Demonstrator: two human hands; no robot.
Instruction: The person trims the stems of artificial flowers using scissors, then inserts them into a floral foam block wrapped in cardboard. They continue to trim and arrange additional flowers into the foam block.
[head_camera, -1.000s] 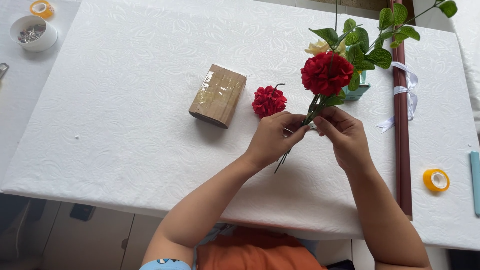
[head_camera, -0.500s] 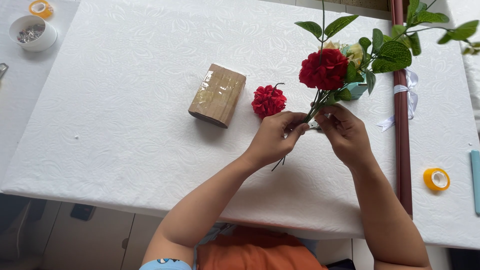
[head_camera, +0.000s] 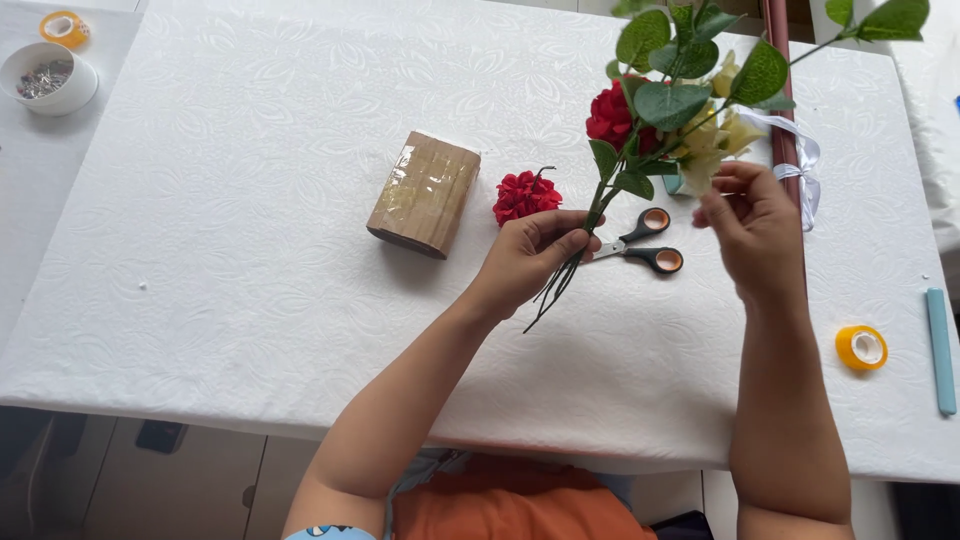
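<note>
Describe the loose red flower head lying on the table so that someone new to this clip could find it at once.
Start at the white embossed tablecloth and find the brown taped block near its middle. Just right of it, above the left hand, lies the loose red flower head. Unlike the red bloom in the held bunch, it has no long stem or leaves.

Two tape rolls (head_camera: 861, 347) (head_camera: 64, 28) — one scissors (head_camera: 640, 245), one bowl (head_camera: 47, 78).
</note>
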